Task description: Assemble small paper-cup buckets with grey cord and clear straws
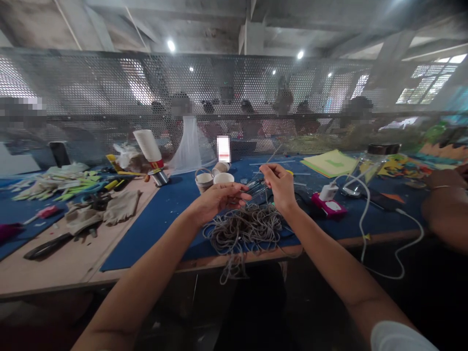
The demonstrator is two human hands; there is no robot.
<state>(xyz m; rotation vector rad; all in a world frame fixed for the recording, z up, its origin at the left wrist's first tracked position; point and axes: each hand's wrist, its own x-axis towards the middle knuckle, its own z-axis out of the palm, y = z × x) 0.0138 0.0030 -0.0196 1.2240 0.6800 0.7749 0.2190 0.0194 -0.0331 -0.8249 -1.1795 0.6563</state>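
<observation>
My left hand (219, 199) has its fingers bent around one end of a bundle of thin shiny strands (257, 187), possibly wire. At the other end, my right hand (281, 183) is closed in a pinch; a thin strand sticks up above its fingers. Exactly what lies inside the right fingertips is hidden. Below both hands, a loose heap of grey cord (248, 229) spreads over the table's front edge, some loops hanging down. Just beyond my left hand stand a white paper cup (224, 178) and a cord-wrapped cup (204, 182) with a handle.
Stacked paper cups (146, 145) lean on a tin (159, 177) at left, near gloves (122, 207) and scraps. Right are a pink power block (329, 204) with a white cable, yellow sheets (329, 163), a jar (378, 163) and another person's arm (444, 204). A mesh screen (234, 78) stands behind.
</observation>
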